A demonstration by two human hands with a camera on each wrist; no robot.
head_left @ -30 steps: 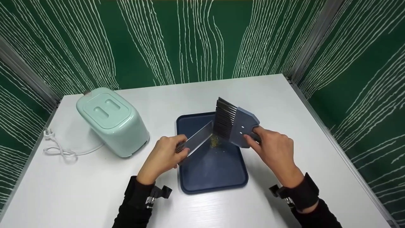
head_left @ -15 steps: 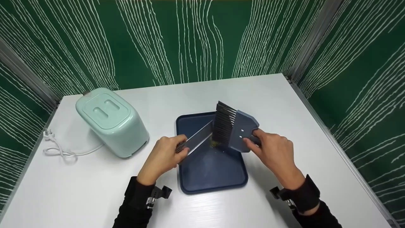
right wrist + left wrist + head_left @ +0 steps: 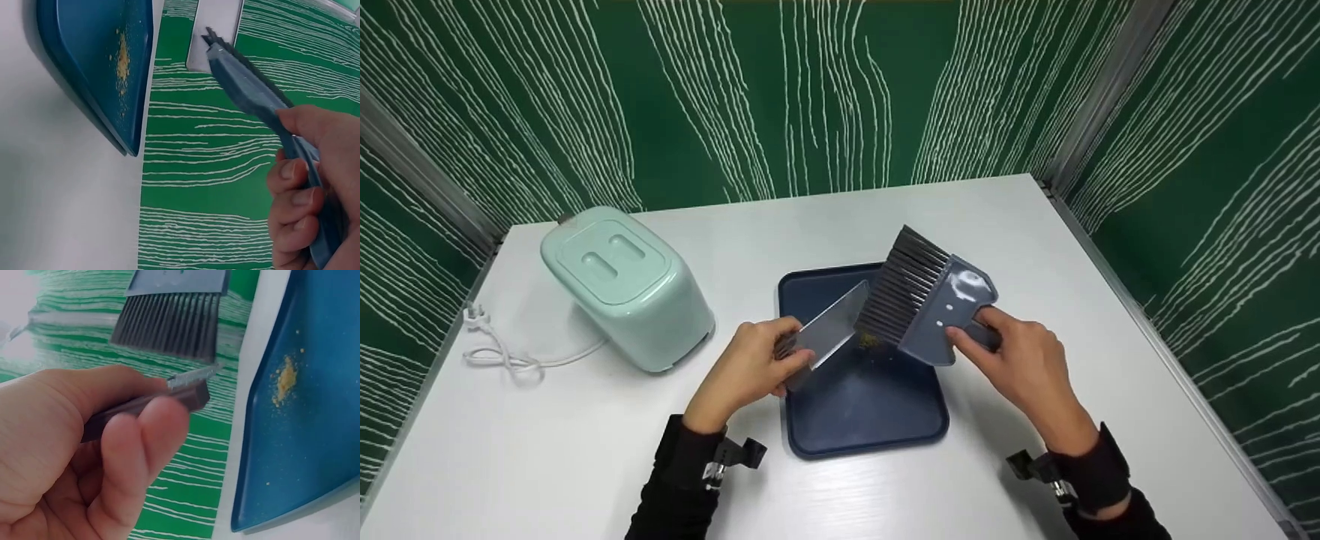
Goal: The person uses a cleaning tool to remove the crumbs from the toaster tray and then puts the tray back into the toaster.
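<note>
In the head view, my left hand (image 3: 754, 360) pinches the dark handle of a flat metal scraper (image 3: 836, 322), which is held tilted over the left part of a dark blue tray (image 3: 862, 420). My right hand (image 3: 1024, 356) grips a blue-grey hand brush (image 3: 952, 300) by its handle. The brush's dark bristles (image 3: 904, 285) lean toward the scraper, their lower corner overlapping its edge in this view. Beneath them on the tray lies a small patch of yellowish crumbs (image 3: 868, 341). Both wrist views show these crumbs (image 3: 286, 379) in a loose heap with scattered specks.
A mint-green toaster (image 3: 622, 292) with a lid stands on the left of the white table (image 3: 585, 465). Its white cord and plug (image 3: 510, 356) lie to its left. Green walls (image 3: 832, 97) with white wavy lines rise behind and at the sides.
The brush has moved slightly right and turned, so more of its face shows. The scraper has tilted a little, showing more of its flat side. Tray and toaster stay put.
</note>
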